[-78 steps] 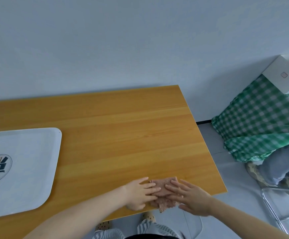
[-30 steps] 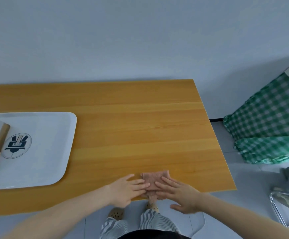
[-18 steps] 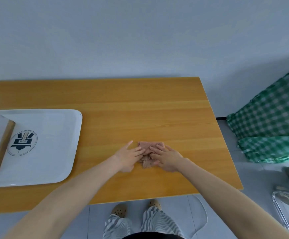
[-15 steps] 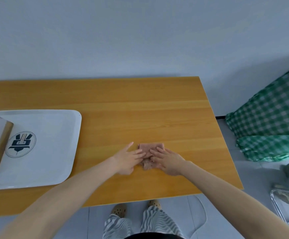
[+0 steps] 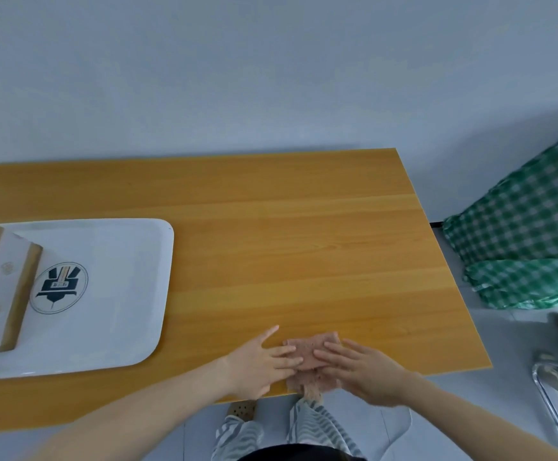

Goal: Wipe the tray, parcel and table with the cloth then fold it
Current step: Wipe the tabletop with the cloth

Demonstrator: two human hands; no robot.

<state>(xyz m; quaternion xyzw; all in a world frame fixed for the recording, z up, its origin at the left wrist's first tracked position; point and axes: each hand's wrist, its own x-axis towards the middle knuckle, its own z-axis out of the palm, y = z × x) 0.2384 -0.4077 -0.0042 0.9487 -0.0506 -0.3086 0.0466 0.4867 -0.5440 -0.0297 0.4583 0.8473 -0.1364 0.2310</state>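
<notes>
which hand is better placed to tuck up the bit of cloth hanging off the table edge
Probably the right hand: it lies on the cloth right beside the hanging bit, while the left hand touches only its left edge with fingertips.

Both arms reach forward, left hand and right hand flat (fingers straight), side by side.
</notes>
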